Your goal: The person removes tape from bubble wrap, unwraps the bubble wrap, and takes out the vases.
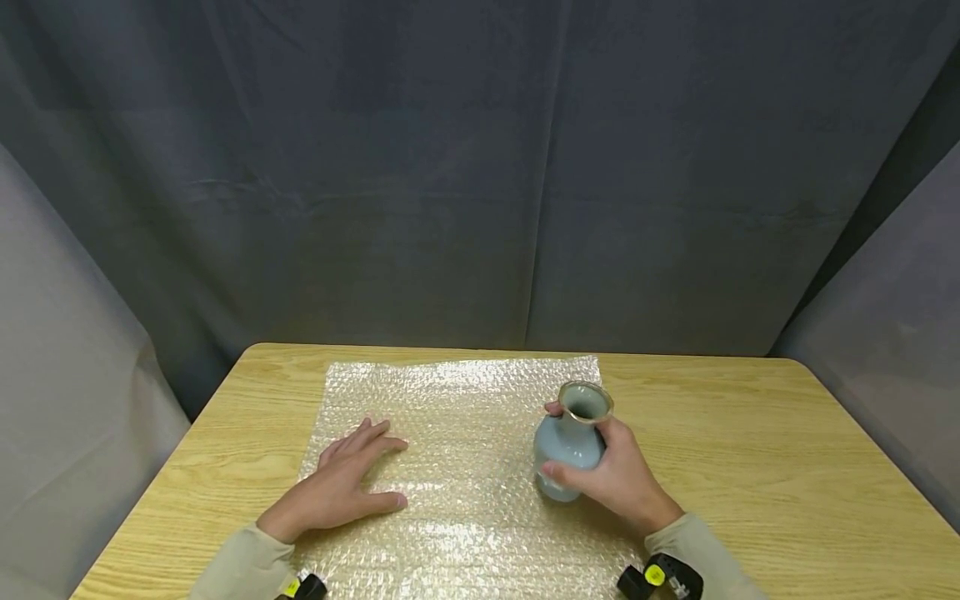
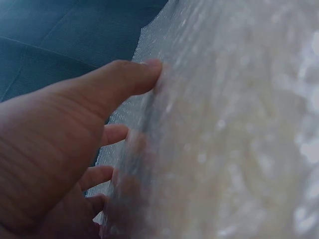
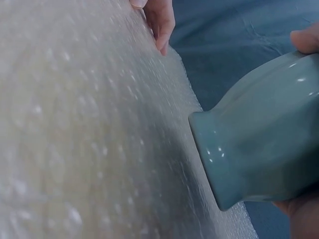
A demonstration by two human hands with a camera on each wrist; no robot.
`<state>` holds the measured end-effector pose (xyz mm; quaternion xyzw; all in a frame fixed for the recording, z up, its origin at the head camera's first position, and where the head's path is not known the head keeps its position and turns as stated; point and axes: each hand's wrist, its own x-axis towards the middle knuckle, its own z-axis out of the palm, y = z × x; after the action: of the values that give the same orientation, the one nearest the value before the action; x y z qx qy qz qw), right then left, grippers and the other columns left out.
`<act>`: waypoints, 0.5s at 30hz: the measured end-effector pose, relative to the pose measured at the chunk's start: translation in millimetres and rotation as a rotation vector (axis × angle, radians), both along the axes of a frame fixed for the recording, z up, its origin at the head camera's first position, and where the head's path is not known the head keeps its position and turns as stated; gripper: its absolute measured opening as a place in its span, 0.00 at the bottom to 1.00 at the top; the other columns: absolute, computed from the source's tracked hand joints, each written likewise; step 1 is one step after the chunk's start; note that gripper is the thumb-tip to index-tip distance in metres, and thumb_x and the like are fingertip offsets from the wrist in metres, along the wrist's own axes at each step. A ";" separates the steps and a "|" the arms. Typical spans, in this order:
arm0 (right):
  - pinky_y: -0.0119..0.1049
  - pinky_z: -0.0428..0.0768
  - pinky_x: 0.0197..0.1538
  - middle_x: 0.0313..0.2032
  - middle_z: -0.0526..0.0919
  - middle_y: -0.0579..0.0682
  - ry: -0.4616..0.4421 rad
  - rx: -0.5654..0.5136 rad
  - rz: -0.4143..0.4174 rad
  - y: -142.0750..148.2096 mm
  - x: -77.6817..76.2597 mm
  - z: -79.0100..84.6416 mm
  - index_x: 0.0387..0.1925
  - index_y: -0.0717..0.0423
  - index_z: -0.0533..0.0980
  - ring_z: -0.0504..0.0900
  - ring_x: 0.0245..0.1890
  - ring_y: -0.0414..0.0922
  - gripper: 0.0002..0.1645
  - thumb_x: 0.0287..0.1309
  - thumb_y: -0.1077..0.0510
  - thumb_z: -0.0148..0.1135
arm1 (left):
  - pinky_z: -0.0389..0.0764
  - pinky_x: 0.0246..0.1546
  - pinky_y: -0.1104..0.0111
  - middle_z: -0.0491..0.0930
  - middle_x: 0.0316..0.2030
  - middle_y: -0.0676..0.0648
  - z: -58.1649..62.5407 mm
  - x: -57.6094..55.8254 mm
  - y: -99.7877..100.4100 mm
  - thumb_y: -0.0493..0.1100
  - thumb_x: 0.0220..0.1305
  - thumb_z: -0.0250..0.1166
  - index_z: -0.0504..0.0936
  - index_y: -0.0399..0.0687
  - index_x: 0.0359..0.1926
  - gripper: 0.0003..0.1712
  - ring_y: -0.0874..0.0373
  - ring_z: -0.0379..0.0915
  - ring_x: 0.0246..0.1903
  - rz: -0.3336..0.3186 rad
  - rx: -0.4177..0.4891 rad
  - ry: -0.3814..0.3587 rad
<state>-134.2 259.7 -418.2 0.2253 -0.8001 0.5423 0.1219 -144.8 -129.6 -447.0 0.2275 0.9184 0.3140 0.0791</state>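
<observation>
A pale blue-green glazed vase (image 1: 567, 446) with a brown-gold rim is gripped round its body by my right hand (image 1: 618, 483), thumb on the near side. Its mouth faces up, tipped slightly rightward in the head view. In the right wrist view, the vase's foot (image 3: 214, 159) is close over a sheet of bubble wrap (image 1: 465, 467). My left hand (image 1: 341, 483) lies on the wrap's left part, fingers spread and thumb apart. The left wrist view has its thumb and fingertips right at the bubble wrap (image 2: 214, 149), holding nothing.
The bubble wrap lies flat across the middle of a light wooden table (image 1: 757, 467). A dark grey curtain (image 1: 420, 183) hangs behind the table's far edge, with lighter cloth (image 1: 67, 375) at the left side and pale cloth (image 1: 892, 350) at the right.
</observation>
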 end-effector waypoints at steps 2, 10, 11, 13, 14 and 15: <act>0.24 0.77 0.61 0.58 0.83 0.58 0.003 0.001 -0.006 1.1 0.1 0.4 0.64 0.54 0.76 0.79 0.61 0.28 0.43 0.44 0.67 0.82 | 0.43 0.73 0.28 0.55 0.81 0.39 0.4 0.1 0.0 0.68 0.60 0.71 0.74 0.59 0.70 0.42 0.34 0.39 0.82 -0.001 0.000 0.001; 0.25 0.78 0.61 0.59 0.83 0.54 -0.008 0.016 -0.048 6.1 -1.2 5.8 0.64 0.55 0.75 0.78 0.61 0.28 0.43 0.45 0.66 0.82 | 0.41 0.73 0.28 0.54 0.81 0.39 1.1 0.9 -0.4 0.68 0.60 0.71 0.73 0.59 0.70 0.42 0.34 0.38 0.83 -0.002 0.007 -0.011; 0.25 0.77 0.61 0.59 0.83 0.53 -0.014 0.020 -0.056 6.8 -1.3 6.6 0.64 0.54 0.75 0.78 0.61 0.28 0.42 0.45 0.66 0.82 | 0.41 0.73 0.28 0.54 0.81 0.39 1.3 1.1 -0.4 0.68 0.60 0.71 0.73 0.59 0.70 0.42 0.34 0.38 0.83 -0.002 0.008 -0.012; 0.25 0.77 0.61 0.60 0.83 0.53 -0.023 0.020 -0.065 8.5 -1.9 8.0 0.63 0.54 0.75 0.78 0.61 0.28 0.42 0.45 0.66 0.82 | 0.41 0.73 0.28 0.54 0.81 0.39 1.8 1.4 -0.4 0.68 0.60 0.71 0.73 0.59 0.71 0.42 0.34 0.38 0.83 -0.002 0.008 -0.009; 0.26 0.77 0.61 0.60 0.83 0.54 -0.030 0.016 -0.068 9.3 -2.5 8.2 0.63 0.54 0.75 0.78 0.61 0.28 0.41 0.45 0.66 0.82 | 0.41 0.74 0.28 0.54 0.81 0.39 1.8 1.5 -0.4 0.68 0.60 0.71 0.73 0.59 0.71 0.42 0.34 0.38 0.83 -0.001 0.008 -0.008; 0.25 0.77 0.61 0.60 0.83 0.54 -0.034 0.014 -0.071 10.1 -2.9 8.3 0.63 0.53 0.75 0.78 0.61 0.28 0.41 0.45 0.66 0.81 | 0.41 0.74 0.28 0.54 0.81 0.39 1.8 1.5 -0.5 0.68 0.60 0.71 0.73 0.59 0.71 0.42 0.34 0.38 0.83 -0.001 0.007 -0.007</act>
<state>-137.0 269.8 -409.9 0.1885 -0.8132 0.5360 0.1259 -143.3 -130.1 -445.2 0.2271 0.9168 0.3181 0.0817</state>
